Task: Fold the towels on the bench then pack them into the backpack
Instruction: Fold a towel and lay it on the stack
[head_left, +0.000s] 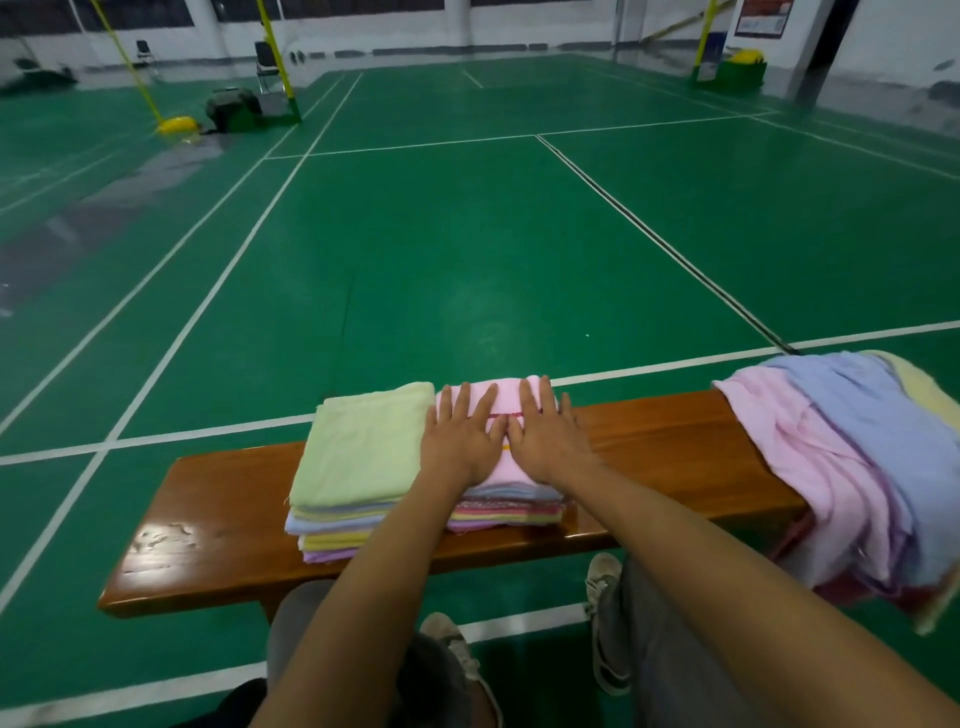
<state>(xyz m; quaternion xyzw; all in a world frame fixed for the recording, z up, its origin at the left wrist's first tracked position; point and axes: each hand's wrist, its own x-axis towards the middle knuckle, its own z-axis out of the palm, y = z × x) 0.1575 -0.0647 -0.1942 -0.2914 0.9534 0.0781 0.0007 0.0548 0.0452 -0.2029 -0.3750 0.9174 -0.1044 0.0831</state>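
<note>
Now my left hand (460, 436) and right hand (545, 434) press flat, fingers straight, on the pink towel (501, 415) — soft, light, floppy — so I'd lift it by its folded edges.

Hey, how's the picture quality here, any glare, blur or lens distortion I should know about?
Head view: wide-angle bending curves the court lines and stretches the forearms at the bottom edge; glare patch on the bench at its left end; far wall and net posts are soft and smeared; corners darken; both hands and the pink towel under them are sharp and evenly lit, with no hard shadows.
</note>
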